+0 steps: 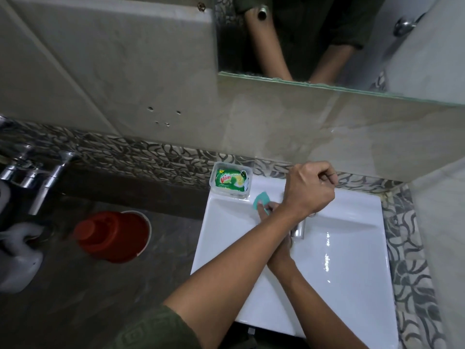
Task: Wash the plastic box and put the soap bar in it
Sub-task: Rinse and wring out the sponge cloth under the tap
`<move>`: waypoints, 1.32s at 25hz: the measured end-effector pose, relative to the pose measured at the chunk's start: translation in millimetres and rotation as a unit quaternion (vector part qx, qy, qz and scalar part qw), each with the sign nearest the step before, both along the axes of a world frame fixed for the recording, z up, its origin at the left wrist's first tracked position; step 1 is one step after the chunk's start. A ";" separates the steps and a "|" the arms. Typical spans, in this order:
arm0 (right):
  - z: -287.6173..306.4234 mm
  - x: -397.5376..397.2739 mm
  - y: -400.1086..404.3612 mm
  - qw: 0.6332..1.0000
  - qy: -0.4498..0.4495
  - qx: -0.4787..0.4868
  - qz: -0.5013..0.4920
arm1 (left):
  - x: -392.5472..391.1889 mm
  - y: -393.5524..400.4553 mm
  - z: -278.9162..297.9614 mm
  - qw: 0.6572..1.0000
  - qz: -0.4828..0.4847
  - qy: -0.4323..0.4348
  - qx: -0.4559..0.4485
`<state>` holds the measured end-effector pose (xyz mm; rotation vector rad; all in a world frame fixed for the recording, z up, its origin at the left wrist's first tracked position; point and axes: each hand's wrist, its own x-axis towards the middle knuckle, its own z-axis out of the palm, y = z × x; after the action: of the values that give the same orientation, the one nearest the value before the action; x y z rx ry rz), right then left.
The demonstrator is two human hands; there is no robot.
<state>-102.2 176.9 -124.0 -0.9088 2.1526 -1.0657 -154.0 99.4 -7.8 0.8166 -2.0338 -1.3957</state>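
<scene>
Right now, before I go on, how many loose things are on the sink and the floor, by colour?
Green: 1, soap bar
Clear: 1, plastic box
Teal: 1, teal piece in the right hand
Red: 2, bucket and mug
Total: 5

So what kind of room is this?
Probably a bathroom: a white ceramic washbasin below a wall mirror, patterned wall tiles, and a red plastic bucket on the floor.
</scene>
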 end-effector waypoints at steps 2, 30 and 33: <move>-1.4 1.0 -2.8 0.997 0.076 0.021 -0.018 | 19.1 -9.1 -4.9 0.998 -0.003 0.068 0.007; -30.8 -67.9 53.6 0.962 0.136 -0.045 -0.233 | 162.9 -123.9 -88.1 0.993 0.080 -0.083 -0.017; -20.9 -110.8 75.0 0.917 0.250 -0.008 -0.310 | 163.1 -124.3 -88.8 0.995 0.073 -0.071 -0.022</move>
<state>-213.0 251.9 -144.9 -0.5371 2.9894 -1.2293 9.1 -24.9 -96.5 1.0493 -2.0559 -1.2406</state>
